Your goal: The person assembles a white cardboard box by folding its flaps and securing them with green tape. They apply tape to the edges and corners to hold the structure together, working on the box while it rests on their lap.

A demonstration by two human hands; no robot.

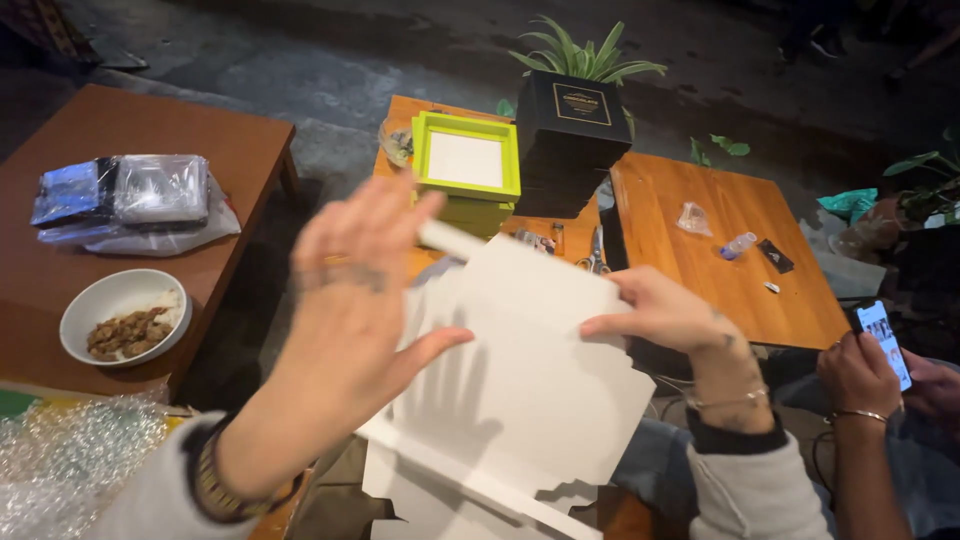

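A flat white cardboard box blank [530, 380] with cut flaps lies tilted in front of me. My right hand [660, 312] pinches its upper right edge between thumb and fingers. My left hand [350, 290] hovers above the blank's left side with fingers spread and palm open, casting a hand-shaped shadow on the card. It carries rings and a bracelet on the wrist. Whether the left hand touches the card is hard to tell.
A stack of lime-green framed boxes [467, 165] and black boxes [570, 130] stands on an orange wooden table [720, 250], with scissors [596, 255] and a plant. A bowl of food [122, 318] and wrapped packs [130, 200] rest on a brown table. Another person's hands hold a phone [882, 340]. Bubble wrap [70, 450] lies at lower left.
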